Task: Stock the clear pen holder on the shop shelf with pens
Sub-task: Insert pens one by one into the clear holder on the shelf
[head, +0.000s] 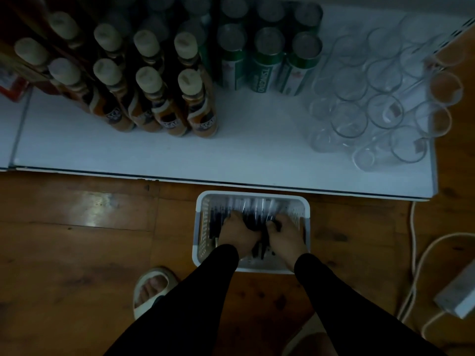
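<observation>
Your left hand (237,233) and right hand (285,233) are both down in the basket (203,209) on the floor, fingers curled into the pile of pens (253,209). Each looks to be gathering a bunch of dark pens, though the light is dim and exactly how many sit in each grip is hard to tell.

The holder (380,98) is up on the shelf (154,152), at its right end: a cluster of clear tubes, apparently unfilled, tilted toward you. It sits well apart from the basket, above and to the right.

Risks, judged from here:
- Two loose bunches lifted at once could shed pens back into the basket or onto the floor.
- The tubes are clear and hard to see in this light, so a pen could miss a mouth and roll off the shelf edge.
- The holder is close to the shelf's right end; a hard push could shift it toward that edge.
- The cable (413,253) and the box (460,296) lie on the floor to your right, a snag if you step that way.

Room: the shelf front is bare between the bottles (154,98), cans (267,60) and the edge, so the lift path is open. The basket sits just under the shelf lip; lift the pens back toward you first.
</observation>
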